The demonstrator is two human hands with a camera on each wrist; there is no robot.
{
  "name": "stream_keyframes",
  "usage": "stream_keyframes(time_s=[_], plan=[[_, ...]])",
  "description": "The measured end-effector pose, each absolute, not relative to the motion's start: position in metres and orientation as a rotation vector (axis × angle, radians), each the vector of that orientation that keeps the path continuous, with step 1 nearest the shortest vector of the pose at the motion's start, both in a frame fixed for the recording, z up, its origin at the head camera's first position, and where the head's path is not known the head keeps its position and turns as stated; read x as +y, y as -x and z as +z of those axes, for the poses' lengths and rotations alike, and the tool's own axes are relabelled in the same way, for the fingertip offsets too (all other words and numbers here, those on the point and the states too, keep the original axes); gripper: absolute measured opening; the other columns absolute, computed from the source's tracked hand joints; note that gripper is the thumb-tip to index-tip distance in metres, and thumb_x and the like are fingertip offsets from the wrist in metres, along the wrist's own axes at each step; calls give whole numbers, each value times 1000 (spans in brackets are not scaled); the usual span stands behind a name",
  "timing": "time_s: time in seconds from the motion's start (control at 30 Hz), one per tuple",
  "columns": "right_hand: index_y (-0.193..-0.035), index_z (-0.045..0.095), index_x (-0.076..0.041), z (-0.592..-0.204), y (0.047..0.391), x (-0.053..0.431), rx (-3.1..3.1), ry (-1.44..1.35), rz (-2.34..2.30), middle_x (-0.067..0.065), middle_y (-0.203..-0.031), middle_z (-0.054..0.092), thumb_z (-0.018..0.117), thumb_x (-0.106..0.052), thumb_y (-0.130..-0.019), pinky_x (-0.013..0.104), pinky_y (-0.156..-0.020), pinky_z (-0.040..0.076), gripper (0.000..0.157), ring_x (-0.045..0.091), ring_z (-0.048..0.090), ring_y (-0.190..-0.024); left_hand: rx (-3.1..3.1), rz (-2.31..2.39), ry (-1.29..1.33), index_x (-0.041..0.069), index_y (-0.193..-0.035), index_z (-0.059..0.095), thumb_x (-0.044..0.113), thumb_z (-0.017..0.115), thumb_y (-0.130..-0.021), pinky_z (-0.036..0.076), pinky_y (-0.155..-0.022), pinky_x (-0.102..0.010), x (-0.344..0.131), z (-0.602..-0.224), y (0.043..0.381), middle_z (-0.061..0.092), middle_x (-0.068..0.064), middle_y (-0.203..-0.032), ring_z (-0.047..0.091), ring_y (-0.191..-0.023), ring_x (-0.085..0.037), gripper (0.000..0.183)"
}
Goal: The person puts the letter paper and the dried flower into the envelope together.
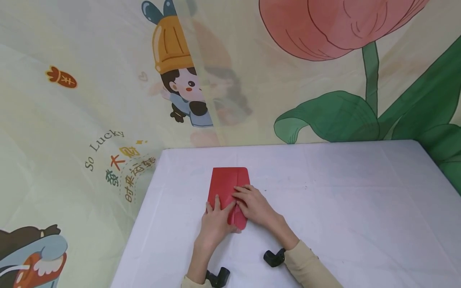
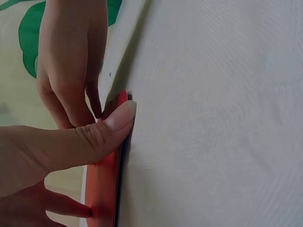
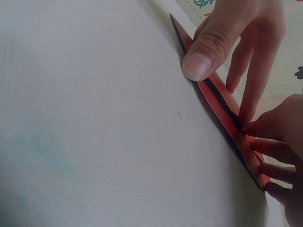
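A red envelope (image 1: 224, 180) lies on the white table with its flap (image 1: 243, 176) along the right side. My left hand (image 1: 215, 224) rests on it, fingers spread, one fingertip by the flap's edge. In the left wrist view the left thumb (image 2: 122, 116) lies across the near edge. From the right, my right hand (image 1: 257, 206) reaches over the flap and holds it by its free edge with bent fingertips. A dark slit (image 3: 222, 97) shows under the flap in the right wrist view. Both hands' fingertips come close together there.
The white-covered table (image 1: 342, 212) extends far to the right. Behind it hangs cloth printed with a pink flower (image 1: 335, 28), green leaves (image 1: 335, 116) and a cartoon figure (image 1: 187, 88). Black camera mounts (image 1: 274, 258) sit at both wrists, below tan sleeves (image 1: 309, 264).
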State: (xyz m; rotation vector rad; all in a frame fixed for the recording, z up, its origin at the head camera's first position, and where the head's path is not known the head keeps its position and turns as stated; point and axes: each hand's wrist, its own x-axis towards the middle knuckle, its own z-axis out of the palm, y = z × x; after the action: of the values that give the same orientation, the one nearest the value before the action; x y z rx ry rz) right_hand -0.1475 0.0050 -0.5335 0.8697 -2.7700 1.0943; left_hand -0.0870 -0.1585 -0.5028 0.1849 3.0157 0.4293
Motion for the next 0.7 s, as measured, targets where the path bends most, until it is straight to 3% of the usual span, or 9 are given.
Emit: stream_keyframes(time_s=[0.33,0.5,0.7], plan=[[-133,69,-7,-535,148,5,-2798,-888,1014,12,-146,61,74,-13,-94,49,-108,51,40,32,55,-135,3028,361,-149,18,-143,62,50,90,-73,56,-91,-64,-153,-502,87,44,-34,-151,43,-133,-64,82],[-135,68,-8,-535,146,5,-2833,-898,1011,12,-148,59,74,-16,-94,50,-110,49,41,34,52,-139,3060,367,-125,17,-141,63,44,89,-76,56,-91,-64,-150,-503,86,46,-33,-149,44,-134,-62,75],[-134,68,-6,-530,142,8,-2797,-878,1142,14,-145,61,72,-14,-95,53,-112,46,39,37,51,-140,3129,375,-191,15,-140,64,38,89,-79,50,-101,-66,-147,-502,87,48,-34,-146,41,-137,-61,71]])
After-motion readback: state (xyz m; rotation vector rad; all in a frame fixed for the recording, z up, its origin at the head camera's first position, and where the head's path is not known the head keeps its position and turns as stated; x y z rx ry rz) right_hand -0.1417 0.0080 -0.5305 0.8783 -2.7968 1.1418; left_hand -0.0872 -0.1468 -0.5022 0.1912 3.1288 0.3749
